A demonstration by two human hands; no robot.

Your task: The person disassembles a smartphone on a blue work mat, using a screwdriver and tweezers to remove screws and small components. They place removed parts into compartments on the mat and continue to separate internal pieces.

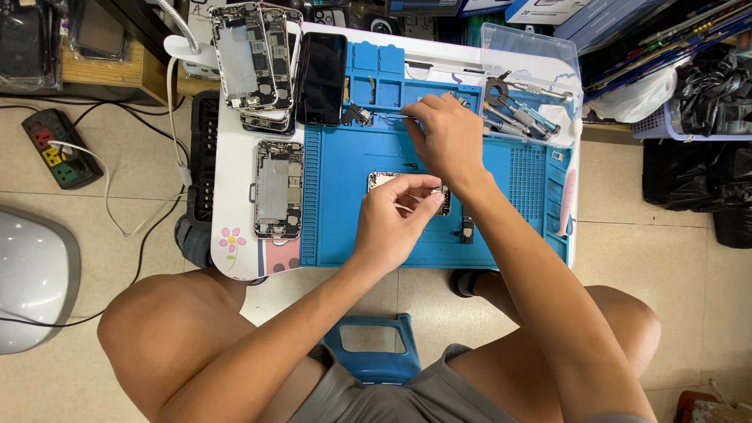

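Bare knees and a grey pair of shorts fill the bottom of the view, above a small blue stool (374,345), and both forearms reach up from there to a blue repair mat (345,227) laid on a low white table (235,235). On the mat, directly under the two hands, lies an opened phone chassis (384,180), its long axis running left to right across the mat, mostly covered by fingers. Nearer the body, the left hand (392,219) sits on the chassis's near edge with thumb and forefinger pinched together at its right end; what they pinch is too small to tell. Beyond it, the right hand (446,137) is curled in a closed grip around a thin metal tool (395,117) whose tip points left, over the mat's far trays. So the chassis lies just below and to the near side of the right hand, and touching the left, which is the closer of the two. Off to the left rest another stripped phone body (279,188), a stack of similar ones (251,59) and a dark-screened phone (321,77); screwdrivers (521,117) lie at the right.
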